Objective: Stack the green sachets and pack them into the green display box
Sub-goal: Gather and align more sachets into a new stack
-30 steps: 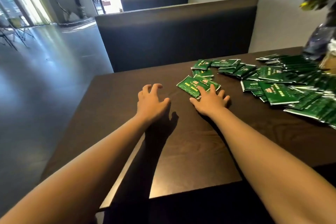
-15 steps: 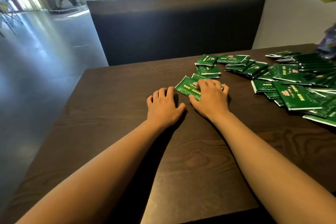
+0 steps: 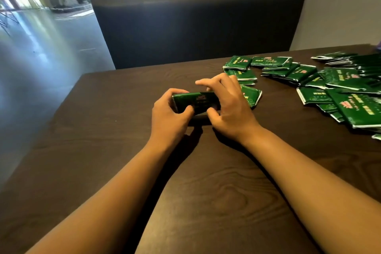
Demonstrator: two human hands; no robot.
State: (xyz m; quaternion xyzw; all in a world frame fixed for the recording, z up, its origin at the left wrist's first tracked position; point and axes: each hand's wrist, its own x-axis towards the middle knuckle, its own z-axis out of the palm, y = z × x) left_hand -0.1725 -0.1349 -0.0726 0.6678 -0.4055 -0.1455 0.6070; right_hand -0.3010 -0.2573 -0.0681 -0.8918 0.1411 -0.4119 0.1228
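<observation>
Hands come first, nearest us: our left hand (image 3: 172, 112) and right hand (image 3: 228, 107) now grip a green sachet (image 3: 195, 102) between them, thumbs on the near face and fingers curled over the far side, its lower edge just above the dark wooden table (image 3: 206, 192). A second ago both palms lay flat, the right pressing sachets down on the wood; we judge the first pick is made and stacking has only begun. One loose sachet (image 3: 252, 97) lies just behind the right hand, and the scattered pile of sachets (image 3: 340, 88) spreads to the right, running out of view. The green display box is nowhere visible. Bare tabletop to the left and toward us gives room to build a stack; the table's left edge falls away to the floor (image 3: 41, 57), and a booth backrest (image 3: 195, 22) stands beyond the far edge.
</observation>
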